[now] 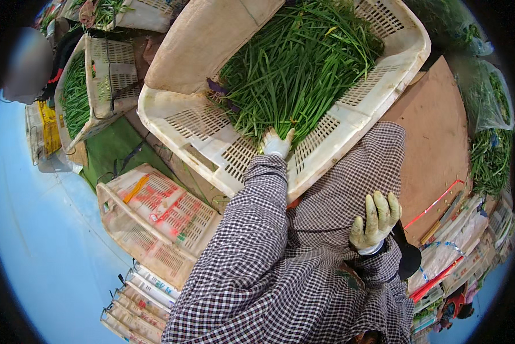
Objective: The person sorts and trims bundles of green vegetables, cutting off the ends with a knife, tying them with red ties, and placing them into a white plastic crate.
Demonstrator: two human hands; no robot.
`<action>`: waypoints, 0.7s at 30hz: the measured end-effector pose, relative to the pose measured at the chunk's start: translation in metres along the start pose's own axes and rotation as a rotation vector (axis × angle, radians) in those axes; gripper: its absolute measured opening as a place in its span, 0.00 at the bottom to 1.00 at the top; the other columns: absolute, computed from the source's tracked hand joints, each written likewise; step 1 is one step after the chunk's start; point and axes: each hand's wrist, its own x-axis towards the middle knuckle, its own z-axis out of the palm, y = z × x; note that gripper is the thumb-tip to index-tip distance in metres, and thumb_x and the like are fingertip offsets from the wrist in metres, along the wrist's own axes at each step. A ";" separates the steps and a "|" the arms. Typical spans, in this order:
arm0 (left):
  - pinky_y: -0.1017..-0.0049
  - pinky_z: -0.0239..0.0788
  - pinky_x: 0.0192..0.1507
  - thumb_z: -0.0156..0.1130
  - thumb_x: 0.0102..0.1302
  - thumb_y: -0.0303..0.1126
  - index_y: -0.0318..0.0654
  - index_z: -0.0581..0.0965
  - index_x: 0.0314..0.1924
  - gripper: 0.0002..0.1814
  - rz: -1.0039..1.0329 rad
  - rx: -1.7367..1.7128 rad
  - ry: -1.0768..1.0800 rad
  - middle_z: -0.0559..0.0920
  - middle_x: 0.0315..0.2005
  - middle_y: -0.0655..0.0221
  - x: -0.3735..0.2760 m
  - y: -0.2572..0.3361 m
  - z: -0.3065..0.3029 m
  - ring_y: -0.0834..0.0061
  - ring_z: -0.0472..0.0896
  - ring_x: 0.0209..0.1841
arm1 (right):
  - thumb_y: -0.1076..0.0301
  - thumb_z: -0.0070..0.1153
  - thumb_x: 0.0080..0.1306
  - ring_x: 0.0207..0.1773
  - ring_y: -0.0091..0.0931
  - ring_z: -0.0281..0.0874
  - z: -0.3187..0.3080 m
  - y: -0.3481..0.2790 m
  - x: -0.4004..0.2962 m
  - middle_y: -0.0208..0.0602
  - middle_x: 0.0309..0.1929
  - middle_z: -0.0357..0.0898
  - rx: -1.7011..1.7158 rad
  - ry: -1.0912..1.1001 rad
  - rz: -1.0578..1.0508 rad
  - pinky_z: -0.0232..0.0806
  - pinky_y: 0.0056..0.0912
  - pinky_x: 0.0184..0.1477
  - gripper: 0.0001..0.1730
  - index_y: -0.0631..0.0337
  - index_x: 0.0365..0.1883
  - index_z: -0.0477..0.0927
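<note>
A large white plastic crate tilts in front of me, lined on one side with a pale, soiled sheet. Inside lies a heap of long, flat green leaves, which look like garlic chives. My left hand, in a whitish glove, reaches over the near wall and touches the cut ends of the leaves. Its thumb and fingers straddle some stems, but the fingertips are partly hidden, so the grip is unclear. My right hand, in a stained yellowish glove, is held up near my body, fingers apart and holding nothing.
A brown board lies to the right, with a long thin tool near its edge. Bagged greens stand beyond it. At left are a tipped crate, a leaf-filled crate, stacked crates and a person.
</note>
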 end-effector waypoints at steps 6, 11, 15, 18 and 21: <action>0.60 0.60 0.59 0.42 0.60 0.73 0.32 0.66 0.61 0.49 -0.094 0.080 0.167 0.71 0.56 0.50 -0.006 0.006 -0.064 0.58 0.70 0.59 | 0.55 0.45 0.64 0.60 0.41 0.65 0.004 -0.001 0.000 0.40 0.49 0.77 0.017 0.005 -0.034 0.56 0.48 0.58 0.22 0.62 0.44 0.81; 0.57 0.63 0.55 0.54 0.62 0.39 0.35 0.71 0.53 0.22 0.084 -0.144 0.733 0.74 0.47 0.56 0.060 -0.022 -0.091 0.58 0.73 0.51 | 0.55 0.44 0.64 0.59 0.42 0.65 -0.003 -0.002 -0.003 0.39 0.49 0.77 -0.019 -0.029 -0.022 0.57 0.48 0.57 0.21 0.62 0.42 0.81; 0.60 0.56 0.64 0.54 0.61 0.33 0.39 0.69 0.59 0.24 0.148 0.364 0.602 0.69 0.60 0.62 0.115 -0.044 -0.120 0.62 0.65 0.63 | 0.55 0.44 0.61 0.56 0.40 0.66 0.006 0.000 -0.007 0.37 0.44 0.77 -0.018 0.070 -0.034 0.59 0.46 0.53 0.21 0.62 0.36 0.81; 0.63 0.56 0.63 0.53 0.62 0.33 0.37 0.73 0.55 0.21 0.201 0.644 0.461 0.76 0.53 0.62 0.116 -0.032 -0.135 0.65 0.70 0.59 | 0.53 0.45 0.60 0.60 0.39 0.62 -0.001 0.002 -0.006 0.36 0.46 0.76 -0.010 -0.039 -0.067 0.58 0.46 0.53 0.21 0.61 0.32 0.82; 0.61 0.62 0.53 0.54 0.61 0.34 0.41 0.81 0.38 0.11 0.270 0.706 0.249 0.83 0.36 0.66 0.097 -0.002 -0.107 0.69 0.80 0.41 | 0.56 0.47 0.61 0.63 0.46 0.60 -0.004 0.004 -0.013 0.47 0.55 0.71 0.047 -0.105 -0.086 0.54 0.57 0.60 0.24 0.67 0.46 0.77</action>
